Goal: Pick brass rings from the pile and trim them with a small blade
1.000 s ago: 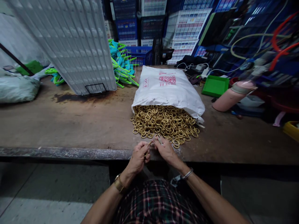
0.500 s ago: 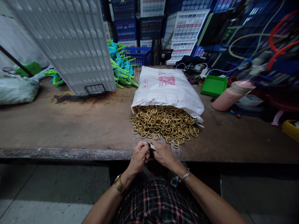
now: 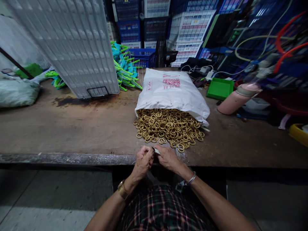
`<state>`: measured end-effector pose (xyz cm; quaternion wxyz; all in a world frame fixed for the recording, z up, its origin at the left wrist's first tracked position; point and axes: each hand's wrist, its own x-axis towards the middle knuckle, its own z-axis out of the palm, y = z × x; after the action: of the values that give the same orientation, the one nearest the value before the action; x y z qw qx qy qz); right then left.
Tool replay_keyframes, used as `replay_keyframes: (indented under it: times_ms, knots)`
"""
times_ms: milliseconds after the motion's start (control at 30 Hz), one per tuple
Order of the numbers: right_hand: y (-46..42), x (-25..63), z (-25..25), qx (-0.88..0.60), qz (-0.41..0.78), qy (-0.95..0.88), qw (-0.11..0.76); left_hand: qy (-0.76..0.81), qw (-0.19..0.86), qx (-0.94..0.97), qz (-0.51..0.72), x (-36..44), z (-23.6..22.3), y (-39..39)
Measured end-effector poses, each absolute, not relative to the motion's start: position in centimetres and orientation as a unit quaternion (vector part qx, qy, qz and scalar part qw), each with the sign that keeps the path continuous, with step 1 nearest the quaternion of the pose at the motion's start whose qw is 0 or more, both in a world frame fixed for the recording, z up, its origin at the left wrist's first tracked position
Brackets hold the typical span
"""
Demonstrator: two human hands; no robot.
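Note:
My left hand is closed at the table's front edge, with a bit of a gold ring showing between its fingers. Pinched in my right hand is a small knife-like tool, pale with a dark tip that meets the left fingertips. Most of the held ring is hidden by fingers. Just beyond both hands, a pile of gold rings spills from the mouth of a white sack with red print.
The wooden table bears a tall translucent ribbed panel, bright green hangers, a green tray and a pink bottle. A pale bag lies at left. Stacked crates stand behind.
The left hand has turned slightly, and the gold ring in its fingers shows higher up. The right hand and its tool stay almost in place.

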<state>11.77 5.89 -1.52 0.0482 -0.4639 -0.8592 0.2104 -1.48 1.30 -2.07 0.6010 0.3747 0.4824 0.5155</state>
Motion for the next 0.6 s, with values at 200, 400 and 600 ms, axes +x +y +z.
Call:
replay_keyframes:
  times_ms: [200, 400, 600]
  knots:
    - [5.61, 11.70, -1.35, -0.467, 0.205, -0.858, 0.054, 0.485, 0.603, 0.379, 0.508, -1.59, -1.98, 1.28]
    - [5.48, 11.51, -1.29, -0.478, 0.202, -0.854, 0.039, 0.479, 0.605, 0.381, 0.509, -1.70, -2.00, 1.11]
    - [5.38, 11.16, -1.30, -0.478, 0.189, -0.858, 0.007, 0.477, 0.609, 0.382, 0.505, -1.99, -1.87, 0.82]
